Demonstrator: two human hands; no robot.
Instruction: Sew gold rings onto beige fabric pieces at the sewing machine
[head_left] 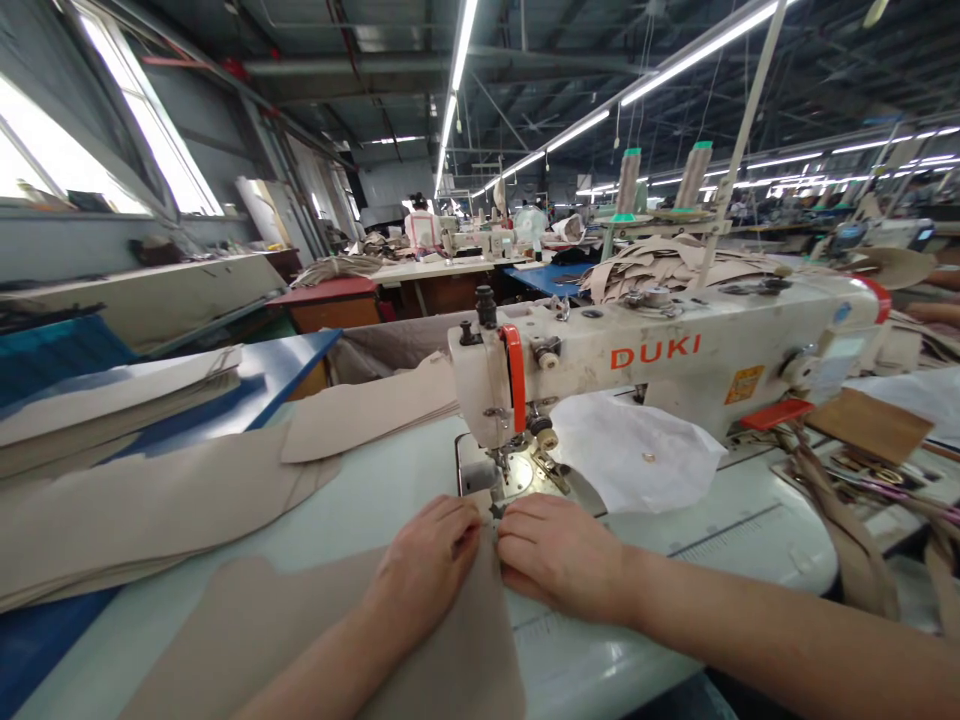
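Observation:
My left hand [426, 568] and my right hand [559, 552] lie side by side on a beige fabric piece [247, 640], just in front of the needle of a white DUKI sewing machine [660, 360]. Both hands have their fingers curled down and pressed on the fabric's far edge near the presser foot [501, 478]. The fabric runs back toward me under my left forearm. A white sheet [634, 450] lies under the machine arm, right of the needle.
Stacks of beige cut pieces [135, 500] lie at left on the pale table [720, 540] and a blue surface [277, 370]. Beige straps [847, 530] hang at right. Thread cones [628, 180] stand behind the machine. More workstations and a person sit far back.

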